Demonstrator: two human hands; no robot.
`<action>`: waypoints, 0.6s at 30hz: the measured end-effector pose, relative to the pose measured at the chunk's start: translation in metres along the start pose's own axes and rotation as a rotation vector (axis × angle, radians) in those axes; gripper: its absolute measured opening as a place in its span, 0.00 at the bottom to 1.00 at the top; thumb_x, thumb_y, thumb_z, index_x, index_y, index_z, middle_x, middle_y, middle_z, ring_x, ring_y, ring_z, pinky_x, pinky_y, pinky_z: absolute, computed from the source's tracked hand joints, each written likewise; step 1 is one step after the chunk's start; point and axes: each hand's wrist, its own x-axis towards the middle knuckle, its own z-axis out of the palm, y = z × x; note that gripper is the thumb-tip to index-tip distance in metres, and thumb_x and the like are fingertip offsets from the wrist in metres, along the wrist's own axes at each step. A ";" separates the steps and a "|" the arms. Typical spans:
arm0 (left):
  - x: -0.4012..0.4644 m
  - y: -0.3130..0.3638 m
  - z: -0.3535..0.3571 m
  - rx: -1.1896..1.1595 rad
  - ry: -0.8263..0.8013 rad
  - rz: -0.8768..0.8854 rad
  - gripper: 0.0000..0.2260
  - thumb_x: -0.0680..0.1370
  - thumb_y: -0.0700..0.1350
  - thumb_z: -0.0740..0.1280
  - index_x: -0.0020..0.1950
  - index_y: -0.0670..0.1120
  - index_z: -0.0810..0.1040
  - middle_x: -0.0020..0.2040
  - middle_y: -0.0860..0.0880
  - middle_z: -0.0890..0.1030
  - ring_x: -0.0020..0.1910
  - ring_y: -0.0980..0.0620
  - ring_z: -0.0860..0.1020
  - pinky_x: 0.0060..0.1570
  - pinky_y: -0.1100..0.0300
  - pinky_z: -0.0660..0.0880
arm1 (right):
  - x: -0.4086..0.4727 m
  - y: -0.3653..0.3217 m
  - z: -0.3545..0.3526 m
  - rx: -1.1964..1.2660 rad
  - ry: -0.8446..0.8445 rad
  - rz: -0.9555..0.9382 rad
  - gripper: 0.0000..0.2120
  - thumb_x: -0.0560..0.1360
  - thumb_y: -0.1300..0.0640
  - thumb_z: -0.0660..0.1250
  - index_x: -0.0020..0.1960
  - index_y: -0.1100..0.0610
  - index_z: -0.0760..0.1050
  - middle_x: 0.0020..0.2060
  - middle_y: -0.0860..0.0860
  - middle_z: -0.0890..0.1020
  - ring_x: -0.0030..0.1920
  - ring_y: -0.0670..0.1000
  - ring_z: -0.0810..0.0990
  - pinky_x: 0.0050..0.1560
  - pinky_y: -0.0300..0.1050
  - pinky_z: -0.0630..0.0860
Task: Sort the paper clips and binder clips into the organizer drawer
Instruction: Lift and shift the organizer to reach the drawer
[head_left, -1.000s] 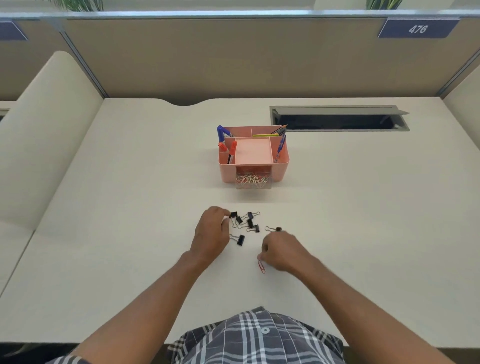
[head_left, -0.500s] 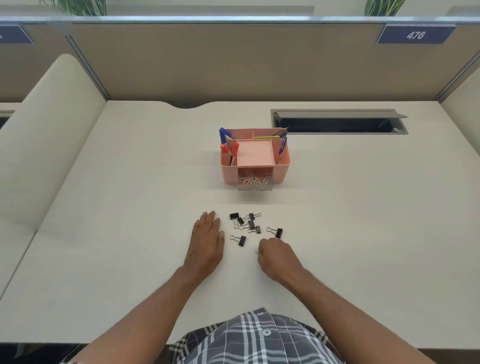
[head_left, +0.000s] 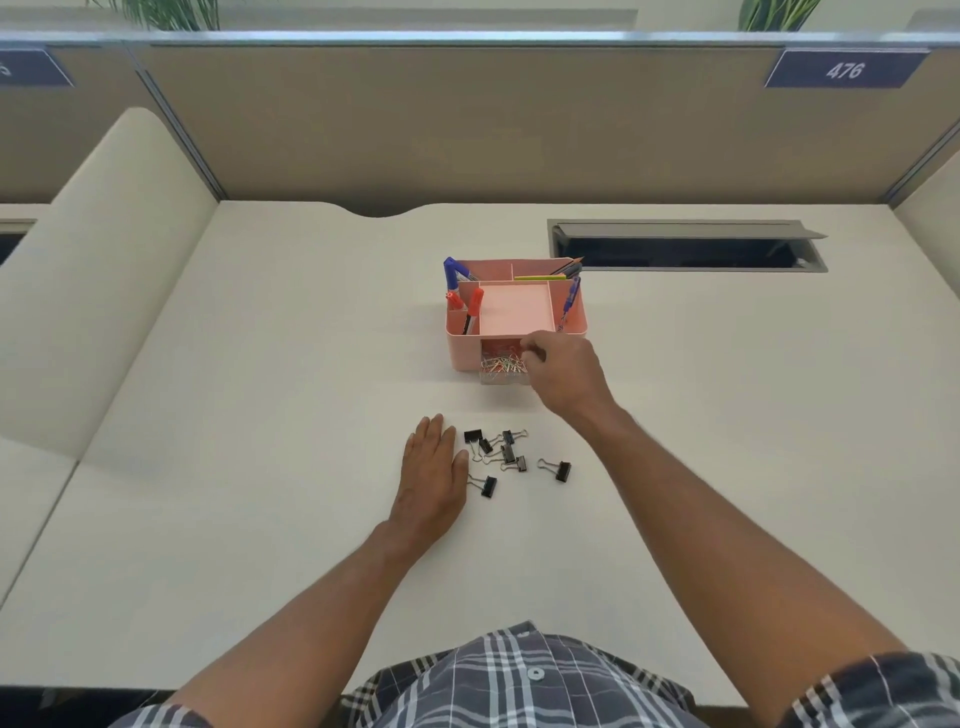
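Binder clips (head_left: 506, 457), black with wire handles, lie scattered in a loose group on the pale surface (head_left: 260, 415) in front of the person, one of them a little apart to the right. Paper clips (head_left: 501, 364) in mixed colours fill the clear drawer (head_left: 503, 375), which stands pulled out at the front of the pink organizer (head_left: 571, 327) farther back on the surface.

The right hand (head_left: 563, 376) reaches forward over the drawer's right side, its fingers (head_left: 532, 349) curled and bunched together at the tips just above the paper clips; whether they pinch a clip cannot be told. The left hand (head_left: 434, 475) lies flat on the surface, palm down, fingers straight and close together, holding nothing; it sits just beside the left edge of the binder clips, its thumb side nearly touching the nearest one.

The organizer's side compartments hold red markers (head_left: 470, 309), a blue pen (head_left: 571, 299) and pencils (head_left: 566, 269). Behind it to the right, a cable hatch (head_left: 685, 244) is set into the surface with its lid open. A partition wall behind carries a plate (head_left: 844, 70) reading 476.
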 end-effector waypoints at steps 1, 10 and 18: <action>0.001 0.001 -0.002 -0.008 0.008 -0.008 0.21 0.84 0.48 0.53 0.75 0.42 0.63 0.79 0.44 0.58 0.79 0.47 0.51 0.77 0.54 0.45 | 0.000 0.003 -0.001 0.018 0.016 0.005 0.11 0.78 0.58 0.62 0.55 0.56 0.82 0.50 0.54 0.84 0.49 0.55 0.80 0.52 0.51 0.79; 0.041 0.012 -0.034 -0.212 0.091 -0.113 0.27 0.80 0.49 0.65 0.76 0.44 0.61 0.76 0.46 0.66 0.75 0.49 0.64 0.73 0.56 0.59 | -0.013 0.062 -0.001 0.219 0.055 0.313 0.27 0.73 0.62 0.67 0.70 0.53 0.66 0.61 0.51 0.76 0.52 0.51 0.77 0.53 0.46 0.75; 0.116 0.027 -0.064 -0.442 -0.139 -0.156 0.52 0.67 0.54 0.78 0.78 0.56 0.43 0.78 0.57 0.54 0.75 0.59 0.57 0.71 0.58 0.62 | 0.015 0.082 -0.009 0.310 -0.185 0.284 0.54 0.68 0.51 0.79 0.79 0.49 0.44 0.77 0.52 0.59 0.72 0.53 0.66 0.67 0.51 0.70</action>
